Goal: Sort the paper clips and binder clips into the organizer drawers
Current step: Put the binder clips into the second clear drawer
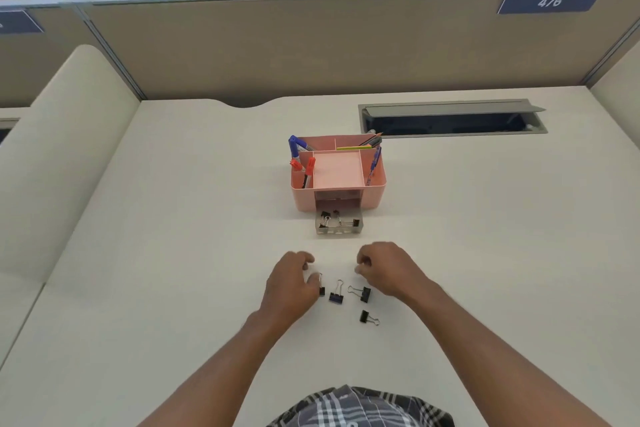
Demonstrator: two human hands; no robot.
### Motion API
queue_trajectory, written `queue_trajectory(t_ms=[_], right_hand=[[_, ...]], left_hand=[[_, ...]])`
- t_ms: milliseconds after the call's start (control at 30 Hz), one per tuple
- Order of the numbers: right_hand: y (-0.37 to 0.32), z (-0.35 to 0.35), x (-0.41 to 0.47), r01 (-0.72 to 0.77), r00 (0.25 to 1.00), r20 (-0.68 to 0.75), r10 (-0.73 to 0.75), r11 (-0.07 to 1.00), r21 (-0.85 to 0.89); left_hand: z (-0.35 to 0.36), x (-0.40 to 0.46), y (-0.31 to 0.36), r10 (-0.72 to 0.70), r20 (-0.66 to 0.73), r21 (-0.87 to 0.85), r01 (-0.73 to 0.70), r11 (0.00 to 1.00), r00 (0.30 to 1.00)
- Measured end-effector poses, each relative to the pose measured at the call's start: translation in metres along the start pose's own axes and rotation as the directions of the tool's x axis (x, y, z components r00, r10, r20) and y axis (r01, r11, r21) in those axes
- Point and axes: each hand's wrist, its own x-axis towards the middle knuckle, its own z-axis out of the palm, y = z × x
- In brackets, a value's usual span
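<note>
A pink desk organizer (374, 191) stands mid-desk. Its small grey drawer (338, 231) is pulled out toward me and holds several black binder clips (325, 217). Nearer me, more binder clips lie on the desk: a dark blue one (336, 297), a black one (365, 294) and another black one (364, 316). My left hand (289, 288) pinches the wire handle of a small black binder clip (321, 289) that still rests on the desk. My right hand (388, 270) hovers just above the clips with its fingers curled together; I see nothing in it.
The organizer's top compartments hold blue and red markers (294, 146), pens and a pencil. An open cable hatch (450, 121) is set into the desk at the back right. A tan partition (311, 45) closes the back, and a rounded divider (62, 156) the left.
</note>
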Motion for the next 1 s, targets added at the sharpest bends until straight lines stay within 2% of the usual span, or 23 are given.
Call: queue_trajectory(t_ms=[100,167,300,533,733,1000], right_hand=[[0.005,0.016,-0.014,-0.053,0.992,0.114,0.059,0.997,-0.048],[0.004,0.025,-0.021,-0.063,0.988,0.134,0.073,0.995,-0.081],[-0.003,0.038,-0.027,-0.029,0.998,0.054,0.037,0.990,-0.139],[-0.003,0.040,-0.022,-0.020,0.997,-0.075,0.016,0.998,-0.060],[-0.001,0.043,-0.017,0.013,0.996,-0.090,-0.018,0.998,-0.059],[-0.002,0.043,-0.012,0.017,0.995,-0.093,-0.022,0.999,-0.051]], left_hand=[[0.012,-0.020,-0.012,-0.009,0.025,0.134,0.005,0.991,1.000],[0.018,-0.025,-0.012,0.014,0.013,0.170,-0.016,0.985,1.000],[0.024,-0.023,-0.006,0.077,0.017,0.238,-0.079,0.968,0.997],[0.026,-0.014,-0.003,0.107,-0.038,0.248,-0.095,0.964,0.993],[0.029,-0.004,-0.003,0.129,-0.068,0.275,-0.106,0.956,0.989],[0.029,-0.001,-0.002,0.201,-0.027,0.270,-0.187,0.945,0.979]])
